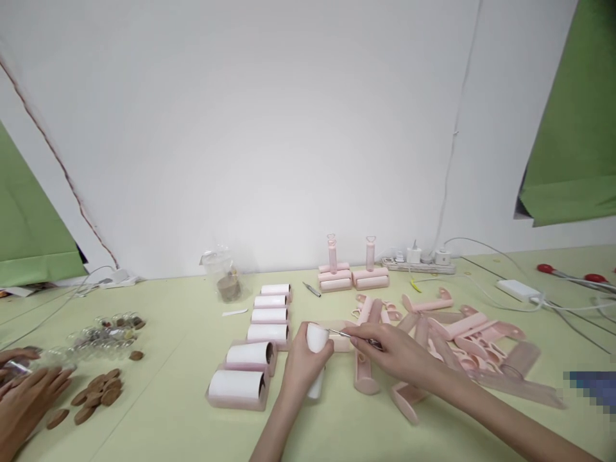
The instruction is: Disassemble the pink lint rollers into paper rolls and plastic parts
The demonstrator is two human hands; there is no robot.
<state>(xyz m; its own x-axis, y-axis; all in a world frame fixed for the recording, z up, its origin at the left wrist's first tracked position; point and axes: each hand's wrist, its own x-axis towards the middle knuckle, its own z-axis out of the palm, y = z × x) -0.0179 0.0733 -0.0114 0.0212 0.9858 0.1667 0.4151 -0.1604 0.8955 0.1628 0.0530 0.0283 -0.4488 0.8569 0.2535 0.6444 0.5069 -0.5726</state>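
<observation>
My left hand [302, 366] is wrapped round a white paper roll [316, 338], held upright over the table. My right hand [394, 353] pinches thin metal tweezers [342, 334], whose tip touches the top edge of that roll. Just left of my hands lies a row of white rolls in pink holders [262, 321]. To the right spreads a heap of pink plastic handles and covers [462, 337].
Two assembled pink rollers [351, 273] stand at the back beside a power strip [418, 260] with cables. A clear bag [224, 276] sits back left. At far left another person's hands [24, 391] work near brown discs [99, 391] and small glass jars [103, 330].
</observation>
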